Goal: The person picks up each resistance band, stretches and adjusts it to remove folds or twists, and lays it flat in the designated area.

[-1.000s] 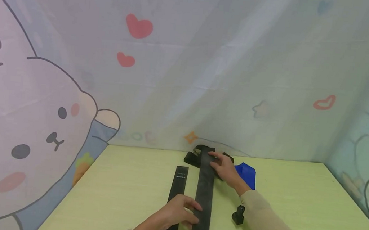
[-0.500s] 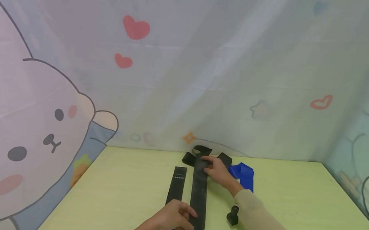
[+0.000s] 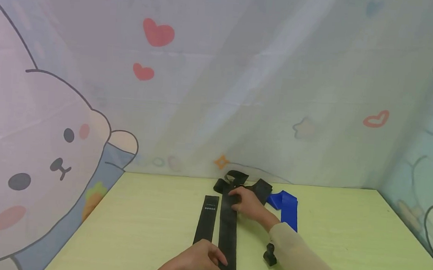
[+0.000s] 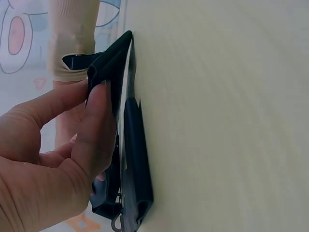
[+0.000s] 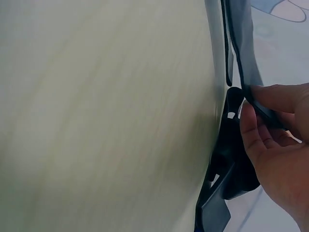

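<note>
A long black flat resistance band [image 3: 228, 233] stretches away from me, held at both ends. My left hand [image 3: 203, 259] pinches its near end between thumb and fingers; in the left wrist view that end of the band [image 4: 116, 58] looks layered and stands up on its edge. Toward the far end, my right hand [image 3: 249, 203] grips it, with the thumb on one side and fingertips on the other in the right wrist view. Just left of it lies a second black band [image 3: 206, 223], flat, with small white print and a row of dots.
Behind the right hand is a loose heap of black bands [image 3: 263, 189], including a curled loop [image 3: 237, 177]. A blue band [image 3: 289, 208] lies folded to its right. A small black twisted piece [image 3: 270, 254] sits by the right sleeve. A printed curtain [image 3: 203, 108] hangs behind the table [image 3: 149, 214].
Both hands have brought the held band leftward and nearer me, close alongside the printed one. More of the heap behind the right hand shows. The view has shifted slightly.
</note>
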A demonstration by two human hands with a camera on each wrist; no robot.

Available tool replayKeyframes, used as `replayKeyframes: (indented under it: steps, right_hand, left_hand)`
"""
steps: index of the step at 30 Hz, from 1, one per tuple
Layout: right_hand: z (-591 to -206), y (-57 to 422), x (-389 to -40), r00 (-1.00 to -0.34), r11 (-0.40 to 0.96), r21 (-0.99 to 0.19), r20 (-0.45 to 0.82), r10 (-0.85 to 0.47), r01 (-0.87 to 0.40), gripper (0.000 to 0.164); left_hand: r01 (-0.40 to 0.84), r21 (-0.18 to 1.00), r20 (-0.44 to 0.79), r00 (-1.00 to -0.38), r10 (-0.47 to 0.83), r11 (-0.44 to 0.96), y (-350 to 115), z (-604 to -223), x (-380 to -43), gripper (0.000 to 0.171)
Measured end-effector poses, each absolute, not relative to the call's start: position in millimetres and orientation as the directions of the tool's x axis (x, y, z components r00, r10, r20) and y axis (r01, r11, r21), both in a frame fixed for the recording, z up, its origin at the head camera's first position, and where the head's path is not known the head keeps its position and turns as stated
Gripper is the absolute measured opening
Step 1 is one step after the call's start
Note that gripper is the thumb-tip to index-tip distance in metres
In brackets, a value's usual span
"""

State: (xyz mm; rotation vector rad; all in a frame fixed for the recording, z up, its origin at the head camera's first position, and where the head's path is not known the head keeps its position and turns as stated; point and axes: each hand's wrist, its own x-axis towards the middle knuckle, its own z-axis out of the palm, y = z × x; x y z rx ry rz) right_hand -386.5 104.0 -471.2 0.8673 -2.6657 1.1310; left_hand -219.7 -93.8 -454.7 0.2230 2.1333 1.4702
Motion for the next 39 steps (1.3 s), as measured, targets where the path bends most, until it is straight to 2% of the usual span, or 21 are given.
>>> replayKeyframes:
  steps: [8,17,27,33,39]
  right_hand:
    - [-474.1,99.7,-393.2,-0.825,0.63,-0.539,0.287,-0.486,-0.559,0.034]
    - [-476.9,95.1,-398.6,-0.844,0.669,-0.521,0.249,-0.475,-0.53,0.03]
    - [-476.5,90.0,-402.5,-0.789,0.652,-0.446,0.31,-0.53,-0.613,0.027]
    - [-477.7,88.8,-404.2,-0.799,0.658,-0.456,0.295,-0.524,-0.599,0.027]
    - [-477.0,87.1,-403.5,-0.809,0.655,-0.479,0.279,-0.517,-0.584,0.027]
  left_hand:
    - [-0.126,0.905,-0.318,-0.835,0.448,0.407,-97.6,-457.6,-221.9,0.018]
    - [-0.049,0.896,-0.283,-0.83,0.482,0.442,-100.2,-460.5,-222.0,0.02]
    - [-0.009,0.837,-0.309,-0.833,0.459,0.548,-99.1,-454.4,-224.6,0.019]
    - [0.047,0.813,-0.278,-0.844,0.458,0.58,-96.8,-449.0,-222.3,0.019]
    - [0.04,0.815,-0.286,-0.84,0.461,0.578,-98.2,-448.0,-221.8,0.02]
